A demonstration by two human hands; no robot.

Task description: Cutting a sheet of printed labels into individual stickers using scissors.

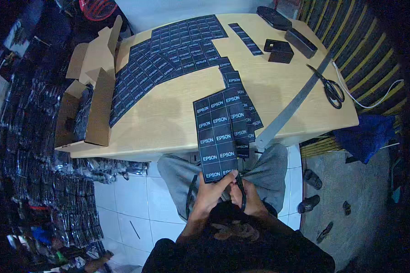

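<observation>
My left hand (210,193) grips the lower edge of a black sheet (212,136) of printed labels, thumb on top. The sheet is two labels wide and reaches up over the table's near edge. My right hand (251,199) is closed around black-handled scissors (242,191) at the sheet's lower right corner. Their blades are mostly hidden, so I cannot tell whether they are in the sheet. Several cut label strips (244,107) lie fanned on the table beside and partly under the sheet. Both hands are above my lap.
Larger label sheets (182,43) cover the table's far left. An open cardboard box (99,109) stands at left. A steel ruler (296,102), other scissors (331,89), a small black box (279,51) and a single strip (245,39) lie right. Packed black bundles (64,195) are piled on the left floor.
</observation>
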